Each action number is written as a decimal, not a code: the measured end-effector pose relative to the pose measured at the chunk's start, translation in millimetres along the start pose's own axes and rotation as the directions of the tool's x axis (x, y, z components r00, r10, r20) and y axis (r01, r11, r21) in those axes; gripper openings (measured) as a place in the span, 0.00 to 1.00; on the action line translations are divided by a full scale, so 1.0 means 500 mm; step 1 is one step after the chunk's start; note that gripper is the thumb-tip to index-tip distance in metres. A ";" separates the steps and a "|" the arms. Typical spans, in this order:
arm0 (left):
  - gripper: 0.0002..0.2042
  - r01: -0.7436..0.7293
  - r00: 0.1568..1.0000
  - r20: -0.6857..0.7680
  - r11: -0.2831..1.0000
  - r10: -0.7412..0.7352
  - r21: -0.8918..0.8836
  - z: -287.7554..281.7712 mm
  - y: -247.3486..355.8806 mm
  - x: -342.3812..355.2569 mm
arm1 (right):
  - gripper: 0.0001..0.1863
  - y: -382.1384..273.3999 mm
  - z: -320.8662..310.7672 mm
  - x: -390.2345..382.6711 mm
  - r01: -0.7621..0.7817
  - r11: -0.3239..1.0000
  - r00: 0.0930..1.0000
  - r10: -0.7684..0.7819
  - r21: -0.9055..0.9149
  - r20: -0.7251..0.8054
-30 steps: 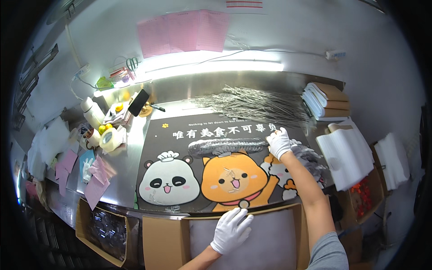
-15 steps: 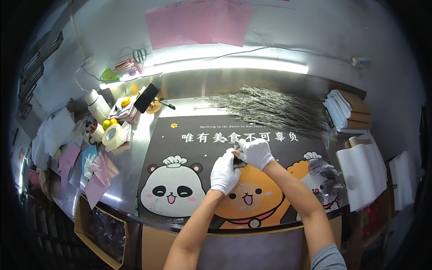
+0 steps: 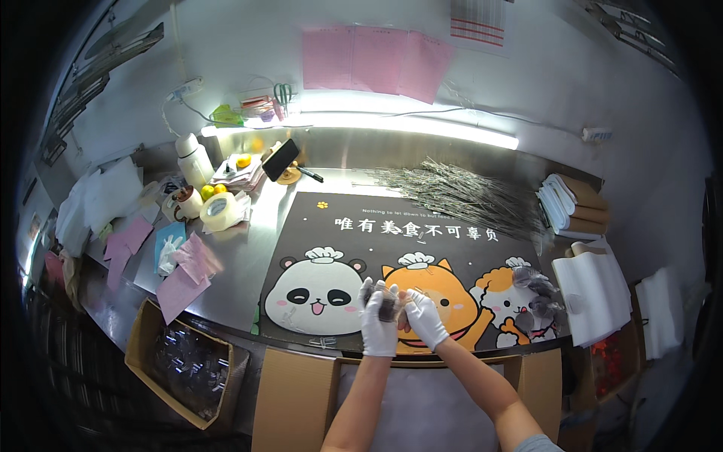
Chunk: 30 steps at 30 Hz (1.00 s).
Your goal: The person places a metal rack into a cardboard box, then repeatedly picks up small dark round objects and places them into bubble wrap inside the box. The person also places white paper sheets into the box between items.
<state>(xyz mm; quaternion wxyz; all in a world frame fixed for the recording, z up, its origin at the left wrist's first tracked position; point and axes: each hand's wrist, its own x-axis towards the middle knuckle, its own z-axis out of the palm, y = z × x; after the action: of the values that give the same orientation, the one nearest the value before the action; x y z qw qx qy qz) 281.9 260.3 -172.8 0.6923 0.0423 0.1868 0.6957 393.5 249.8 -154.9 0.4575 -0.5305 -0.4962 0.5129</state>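
Note:
My left hand [image 3: 379, 331], in a white glove, is turned upward near the front edge of the dark cartoon mat [image 3: 316, 215]. Its fingers are curled round a small dark item in clear, shiny wrapping [image 3: 388, 306]. Close against it is my right hand [image 3: 427, 322], also gloved, with bare fingertips pressed together at the item's right side. What those fingertips pinch is too small to make out. Several similar dark wrapped pieces [image 3: 538, 294] lie on the mat's right end. Loose clear scraps [image 3: 324, 342] lie at its front edge.
A heap of thin metal rods [image 3: 467, 192] lies at the back. White foam sheets [image 3: 591, 290] stand right. At left are a tape roll [image 3: 218, 212], a white bottle [image 3: 194, 160] and a phone [image 3: 281, 160] on a stand. Below, an open carton [image 3: 188, 361] contains dark wrapped pieces.
Both hands have come down from the mat's printed line toward its front edge. My left hand has turned, so the dark wrapped item now shows. The whole view has shifted too.

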 end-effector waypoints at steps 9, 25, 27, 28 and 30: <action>0.31 0.177 0.838 0.482 0.963 -0.256 0.205 0.082 0.295 -0.189 | 0.27 -0.266 0.063 -0.162 0.085 0.858 0.856 0.198 -0.506 0.478; 0.35 -0.722 0.504 0.856 0.599 0.111 0.347 0.238 0.459 -0.378 | 0.13 -0.553 0.186 -0.428 0.355 0.770 0.881 -0.086 -0.530 0.466; 0.42 -0.957 0.250 0.940 0.207 0.232 0.203 0.259 0.455 -0.380 | 0.07 -0.596 0.177 -0.468 0.457 0.430 0.886 -0.303 -0.779 0.352; 0.42 -0.976 0.205 0.949 0.123 0.239 0.180 0.270 0.449 -0.382 | 0.06 -0.614 0.175 -0.484 0.450 0.251 0.857 -0.390 -0.857 0.336; 0.43 -0.991 0.117 0.958 -0.026 0.262 0.128 0.289 0.434 -0.389 | 0.06 -0.641 0.169 -0.510 0.390 -0.090 0.742 -0.559 -0.917 0.370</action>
<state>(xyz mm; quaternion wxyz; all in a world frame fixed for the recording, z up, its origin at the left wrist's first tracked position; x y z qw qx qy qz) 129.5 105.2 69.2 0.0789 0.7206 0.1449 0.6734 295.4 22.4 182.1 0.1767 -0.5110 -0.8231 -0.1734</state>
